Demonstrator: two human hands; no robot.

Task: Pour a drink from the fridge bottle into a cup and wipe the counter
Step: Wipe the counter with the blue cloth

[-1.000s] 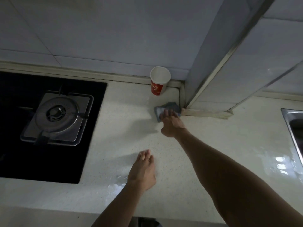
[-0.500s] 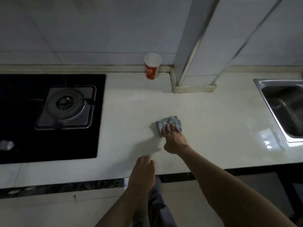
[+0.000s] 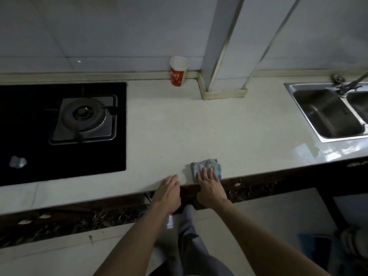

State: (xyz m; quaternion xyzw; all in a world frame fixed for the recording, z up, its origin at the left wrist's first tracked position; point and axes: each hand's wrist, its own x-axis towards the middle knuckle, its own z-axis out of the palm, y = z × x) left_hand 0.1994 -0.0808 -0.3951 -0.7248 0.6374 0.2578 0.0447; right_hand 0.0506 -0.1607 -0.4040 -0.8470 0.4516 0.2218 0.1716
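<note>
A red and white paper cup (image 3: pixel 178 71) stands upright at the back of the pale counter (image 3: pixel 199 128), against the wall. A small blue-grey cloth (image 3: pixel 207 166) lies near the counter's front edge. My right hand (image 3: pixel 210 186) presses flat on the cloth with straight fingers. Just left of it, my left hand (image 3: pixel 168 191) rests flat on the front edge of the counter and holds nothing. No bottle is in view.
A black gas hob (image 3: pixel 61 132) with one burner (image 3: pixel 84 118) fills the left. A steel sink (image 3: pixel 330 112) with a tap (image 3: pixel 346 85) sits at the right. A tiled pillar (image 3: pixel 225 56) juts onto the counter beside the cup. A wet sheen (image 3: pixel 338 152) lies before the sink.
My right hand has dragged the cloth from the back corner by the pillar toward me, down to the counter's front edge. My left hand has slid back to the edge too.
</note>
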